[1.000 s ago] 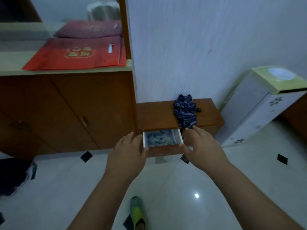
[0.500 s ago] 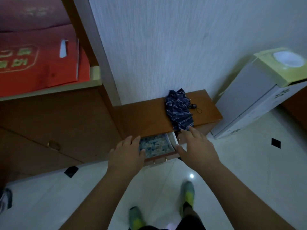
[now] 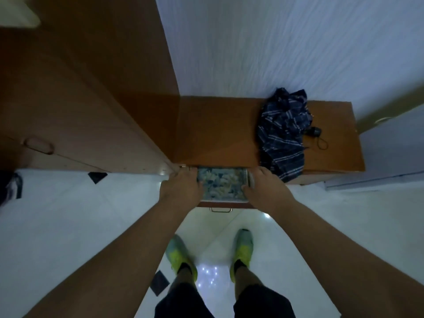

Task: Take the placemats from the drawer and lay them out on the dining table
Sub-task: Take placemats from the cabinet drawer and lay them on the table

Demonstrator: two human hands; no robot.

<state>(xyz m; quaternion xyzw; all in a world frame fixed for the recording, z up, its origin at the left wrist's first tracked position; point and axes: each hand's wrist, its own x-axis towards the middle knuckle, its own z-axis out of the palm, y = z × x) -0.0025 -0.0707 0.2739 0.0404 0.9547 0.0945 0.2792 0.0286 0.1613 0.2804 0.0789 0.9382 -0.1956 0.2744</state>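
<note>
Observed: the drawer of a low wooden cabinet stands pulled open, its metal handle facing the person. Inside lie the placemats, a flat patterned stack in blue and pale tones filling the compartment; how many there are cannot be told from this view.

Left hand: at the left edge of the drawer, its fingers curled down at the stack's left margin. Whether they are under the edge or only resting on it cannot be told.

Right hand: at the right edge, its thumb on the stack's right margin and the other fingers bent over the drawer's side. A firm hold is not confirmed.

A crumpled striped cloth lies on the cabinet top just beside the right hand, hanging over the front edge. A small dark cord lies next to it. The dining table is not in view.

Assessment: the step in hand is lifting the stack out; the task is at its start.

Recommendation: work fingertips of both hands under opposite edges, take the whole stack level and straight up, clear of the drawer walls. Keep the right wrist away from the hanging cloth so it is not dragged off.
</note>
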